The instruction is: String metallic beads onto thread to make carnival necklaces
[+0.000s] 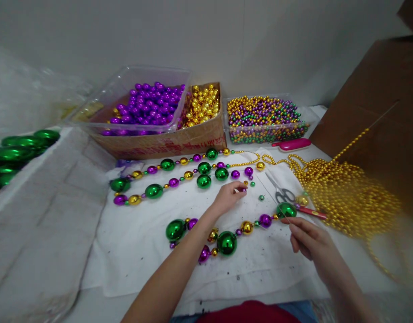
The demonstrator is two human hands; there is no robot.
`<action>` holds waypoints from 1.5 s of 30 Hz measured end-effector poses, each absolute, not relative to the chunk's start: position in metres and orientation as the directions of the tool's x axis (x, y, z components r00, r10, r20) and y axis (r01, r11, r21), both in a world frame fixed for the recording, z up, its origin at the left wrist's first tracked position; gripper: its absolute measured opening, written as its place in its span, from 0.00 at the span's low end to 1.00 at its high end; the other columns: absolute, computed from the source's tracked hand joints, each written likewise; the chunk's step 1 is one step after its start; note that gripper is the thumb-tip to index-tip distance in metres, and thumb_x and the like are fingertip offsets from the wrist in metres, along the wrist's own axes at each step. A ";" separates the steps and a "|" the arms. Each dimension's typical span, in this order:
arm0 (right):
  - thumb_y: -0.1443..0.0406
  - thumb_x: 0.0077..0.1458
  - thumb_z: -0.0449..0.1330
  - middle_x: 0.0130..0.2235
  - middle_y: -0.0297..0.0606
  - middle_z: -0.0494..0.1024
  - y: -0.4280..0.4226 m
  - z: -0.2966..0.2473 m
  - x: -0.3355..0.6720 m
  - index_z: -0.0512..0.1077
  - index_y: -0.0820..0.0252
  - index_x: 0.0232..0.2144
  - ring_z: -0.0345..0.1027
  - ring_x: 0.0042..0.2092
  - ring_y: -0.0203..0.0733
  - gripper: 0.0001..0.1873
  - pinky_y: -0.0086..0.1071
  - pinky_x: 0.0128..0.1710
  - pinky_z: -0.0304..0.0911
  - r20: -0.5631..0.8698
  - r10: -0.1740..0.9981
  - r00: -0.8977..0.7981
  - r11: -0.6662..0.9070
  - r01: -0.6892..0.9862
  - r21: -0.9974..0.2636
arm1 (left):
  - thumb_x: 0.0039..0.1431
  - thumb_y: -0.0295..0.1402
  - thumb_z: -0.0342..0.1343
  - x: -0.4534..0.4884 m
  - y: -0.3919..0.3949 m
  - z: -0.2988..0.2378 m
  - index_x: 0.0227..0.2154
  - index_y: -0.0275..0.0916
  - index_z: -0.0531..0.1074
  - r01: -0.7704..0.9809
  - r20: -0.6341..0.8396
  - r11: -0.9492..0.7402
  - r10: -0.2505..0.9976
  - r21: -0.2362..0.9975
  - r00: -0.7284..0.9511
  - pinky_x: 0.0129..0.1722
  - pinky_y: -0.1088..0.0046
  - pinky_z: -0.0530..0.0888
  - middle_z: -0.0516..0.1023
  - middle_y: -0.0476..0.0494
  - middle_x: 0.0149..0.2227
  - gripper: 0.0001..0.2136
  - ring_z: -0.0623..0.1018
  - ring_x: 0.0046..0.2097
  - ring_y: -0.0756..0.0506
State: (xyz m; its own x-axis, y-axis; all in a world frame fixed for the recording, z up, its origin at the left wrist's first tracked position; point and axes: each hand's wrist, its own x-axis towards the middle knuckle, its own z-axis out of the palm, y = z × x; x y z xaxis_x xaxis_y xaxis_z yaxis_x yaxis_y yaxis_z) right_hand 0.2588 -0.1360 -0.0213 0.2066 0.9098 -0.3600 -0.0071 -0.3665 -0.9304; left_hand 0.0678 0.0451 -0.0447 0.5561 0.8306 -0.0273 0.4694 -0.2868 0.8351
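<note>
My left hand [230, 196] is closed in a pinch at a small purple bead [244, 190] on the white cloth [132, 251]. Loose small beads lie around its fingertips, among them a green bead [261, 197]. My right hand [305, 234] is closed on a thin needle-like wire [270, 196] that slants up to the left. Beside those fingers sits a large green ball [286, 210], at the end of a strung bead garland [227, 243] that curves across the cloth. My left forearm hides part of this garland.
A finished-looking bead strand [154, 191] lies behind, joined to a gold bead chain [354, 197] heaped at right. Scissors [284, 195] and a red-handled tool [312, 212] lie near my right hand. A plastic tub [179, 117], cardboard box [159, 146] and bead container [267, 134] stand behind.
</note>
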 end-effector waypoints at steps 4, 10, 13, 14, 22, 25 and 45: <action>0.53 0.55 0.55 0.17 0.27 0.63 -0.139 -0.018 0.245 0.66 0.68 0.50 0.44 0.19 0.29 0.27 0.28 0.19 0.35 -0.391 0.912 0.121 -0.394 0.003 -0.919 | 0.54 0.31 0.56 0.042 0.046 -0.035 0.44 0.37 0.72 -0.026 -0.183 0.217 0.875 0.976 0.448 0.27 0.79 0.67 0.74 0.45 0.35 0.14 0.72 0.29 0.53; 0.53 0.55 0.54 0.16 0.27 0.63 -0.137 -0.013 0.222 0.67 0.69 0.50 0.44 0.18 0.29 0.28 0.28 0.20 0.38 -0.406 0.913 0.025 -0.407 0.056 -0.912 | 0.54 0.26 0.57 0.012 0.027 -0.029 0.38 0.34 0.75 -0.450 -0.296 0.481 0.857 0.752 0.421 0.31 0.79 0.72 0.75 0.43 0.34 0.08 0.74 0.30 0.53; 0.53 0.54 0.54 0.15 0.27 0.63 -0.135 -0.010 0.216 0.69 0.70 0.48 0.49 0.19 0.31 0.28 0.29 0.21 0.42 -0.379 0.925 0.006 -0.377 0.111 -0.919 | 0.54 0.22 0.55 0.009 0.018 -0.033 0.36 0.32 0.75 -0.543 -0.316 0.504 0.858 0.672 0.405 0.33 0.79 0.74 0.76 0.43 0.34 0.07 0.75 0.31 0.53; 0.53 0.54 0.54 0.15 0.27 0.63 -0.135 -0.009 0.214 0.69 0.71 0.48 0.51 0.19 0.32 0.28 0.29 0.22 0.44 -0.372 0.928 -0.006 -0.368 0.128 -0.921 | 0.55 0.21 0.54 0.009 0.015 -0.035 0.36 0.32 0.75 -0.573 -0.325 0.509 0.858 0.642 0.399 0.34 0.79 0.74 0.76 0.42 0.34 0.07 0.76 0.32 0.53; 0.52 0.55 0.52 0.14 0.26 0.60 -0.141 -0.008 0.208 0.69 0.73 0.48 0.54 0.20 0.35 0.30 0.30 0.25 0.49 -0.367 0.930 0.035 -0.364 0.235 -0.901 | 0.55 0.20 0.53 0.006 0.008 -0.043 0.34 0.30 0.75 -0.637 -0.340 0.498 0.867 0.589 0.364 0.43 0.74 0.75 0.78 0.40 0.37 0.07 0.79 0.39 0.47; 0.51 0.54 0.52 0.15 0.26 0.58 -0.142 -0.008 0.208 0.69 0.74 0.48 0.53 0.20 0.35 0.31 0.30 0.23 0.49 -0.369 0.928 0.041 -0.368 0.225 -0.902 | 0.56 0.22 0.54 0.005 0.006 -0.043 0.35 0.30 0.75 -0.619 -0.350 0.497 0.868 0.608 0.353 0.43 0.74 0.75 0.78 0.39 0.37 0.06 0.79 0.41 0.46; 0.53 0.54 0.54 0.15 0.27 0.58 -0.142 -0.012 0.204 0.72 0.71 0.45 0.54 0.19 0.34 0.27 0.29 0.21 0.49 -0.349 0.935 0.067 -0.355 0.194 -0.914 | 0.56 0.27 0.57 0.016 -0.004 -0.039 0.32 0.33 0.72 -0.654 -0.374 0.448 0.890 0.609 0.260 0.47 0.64 0.74 0.80 0.39 0.35 0.03 0.80 0.39 0.44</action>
State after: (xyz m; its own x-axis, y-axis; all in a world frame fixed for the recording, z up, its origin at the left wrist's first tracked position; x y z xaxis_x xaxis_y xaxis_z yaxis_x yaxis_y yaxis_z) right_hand 0.2043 -0.1421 -0.0121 0.0672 0.9347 -0.3491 0.1939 -0.3555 -0.9144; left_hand 0.0160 -0.0037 -0.0395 0.2604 0.8900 -0.3744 -0.6544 0.4478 0.6093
